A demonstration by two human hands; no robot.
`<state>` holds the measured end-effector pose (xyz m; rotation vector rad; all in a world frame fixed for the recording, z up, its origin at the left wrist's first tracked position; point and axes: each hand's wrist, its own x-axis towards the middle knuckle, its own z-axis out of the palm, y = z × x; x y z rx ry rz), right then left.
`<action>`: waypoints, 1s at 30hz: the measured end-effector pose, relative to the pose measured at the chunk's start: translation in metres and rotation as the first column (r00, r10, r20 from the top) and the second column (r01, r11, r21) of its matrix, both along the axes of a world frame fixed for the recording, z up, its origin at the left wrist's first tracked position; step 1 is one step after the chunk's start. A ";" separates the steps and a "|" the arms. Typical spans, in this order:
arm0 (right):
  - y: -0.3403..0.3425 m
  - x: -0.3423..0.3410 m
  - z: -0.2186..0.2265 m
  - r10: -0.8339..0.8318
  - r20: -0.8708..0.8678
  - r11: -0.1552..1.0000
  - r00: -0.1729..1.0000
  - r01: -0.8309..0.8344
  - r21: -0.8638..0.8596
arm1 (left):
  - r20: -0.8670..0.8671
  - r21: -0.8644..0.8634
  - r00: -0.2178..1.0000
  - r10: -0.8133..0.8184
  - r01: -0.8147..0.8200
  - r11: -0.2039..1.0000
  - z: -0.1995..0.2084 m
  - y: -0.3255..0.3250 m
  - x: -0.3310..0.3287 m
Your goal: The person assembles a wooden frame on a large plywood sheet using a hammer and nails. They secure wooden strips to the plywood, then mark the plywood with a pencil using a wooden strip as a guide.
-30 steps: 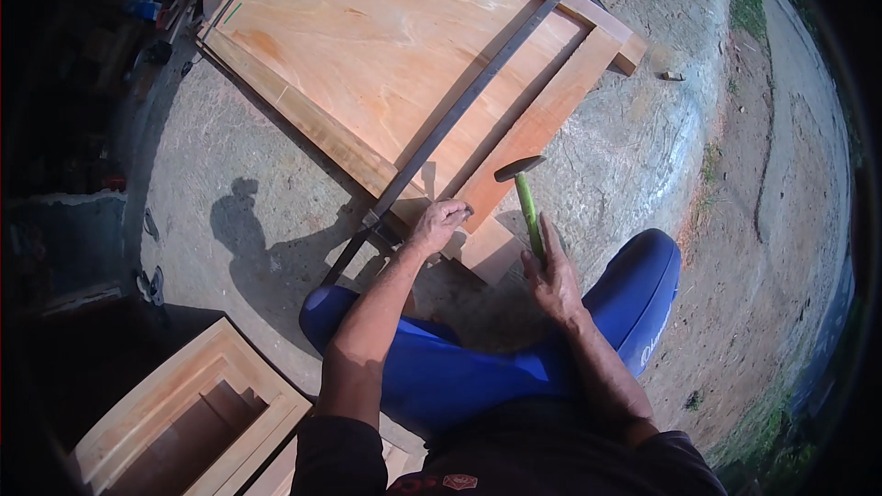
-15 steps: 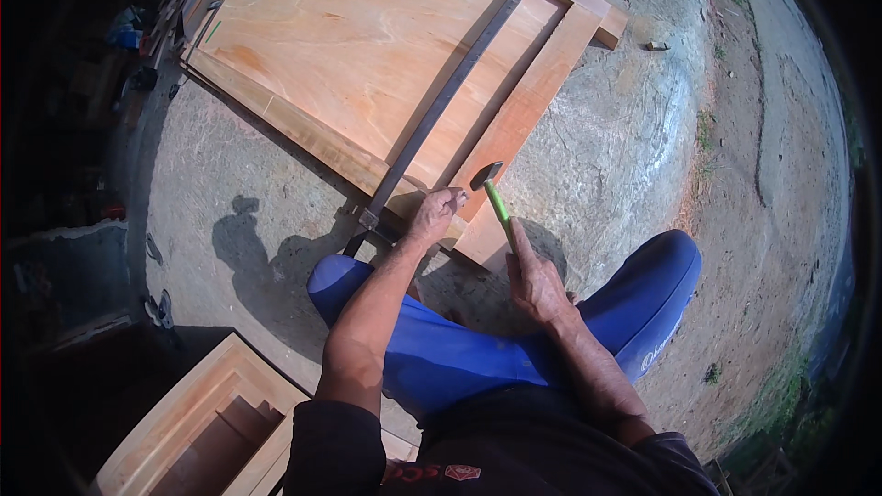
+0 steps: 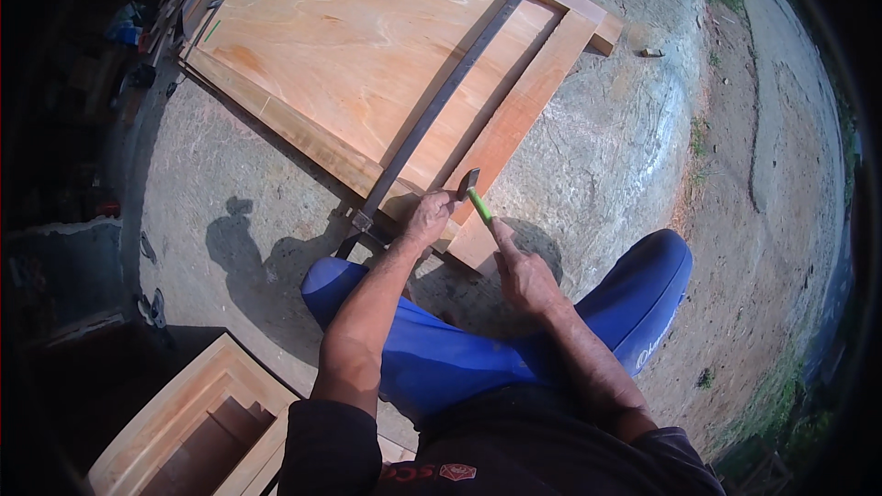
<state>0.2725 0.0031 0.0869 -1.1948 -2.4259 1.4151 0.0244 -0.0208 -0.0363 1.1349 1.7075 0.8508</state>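
Observation:
My right hand [image 3: 530, 281] is wrapped round the handle of a hammer [image 3: 480, 205] with a dark head and a green shaft. The hammer head is right beside the fingers of my left hand [image 3: 428, 219], above the near corner of a wooden frame [image 3: 524, 110]. My left fingers are pinched together at that corner; whatever they hold is too small or hidden to make out. A large plywood panel [image 3: 340, 37] lies inside the frame. Across both runs a long dark bar clamp [image 3: 450, 92], its near end close to my left knee.
The frame lies on rough concrete [image 3: 606, 156]. A second wooden frame piece [image 3: 175, 413] stands at the lower left. A small wood offcut [image 3: 651, 52] lies beyond the frame's right corner. Dark clutter fills the far left. Dirt and grass run along the right.
The hammer head has swung left and down, closer to my left fingers. My right hand has shifted slightly left with it. My left hand stays at the frame corner.

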 end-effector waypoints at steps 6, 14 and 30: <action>0.011 -0.006 0.039 -0.121 0.018 0.989 0.993 0.122 -0.089 | -0.061 -0.079 0.998 -0.004 -0.001 0.997 0.017 -0.001 -0.001; 0.009 -0.004 0.025 -0.025 0.053 0.998 0.998 0.028 -0.064 | -0.079 -0.173 0.996 -0.028 0.014 0.985 0.016 -0.002 0.000; -0.012 -0.007 0.006 -0.150 -0.045 0.984 0.988 0.145 -0.099 | -0.218 0.081 0.975 -0.036 0.055 0.995 0.000 -0.007 -0.008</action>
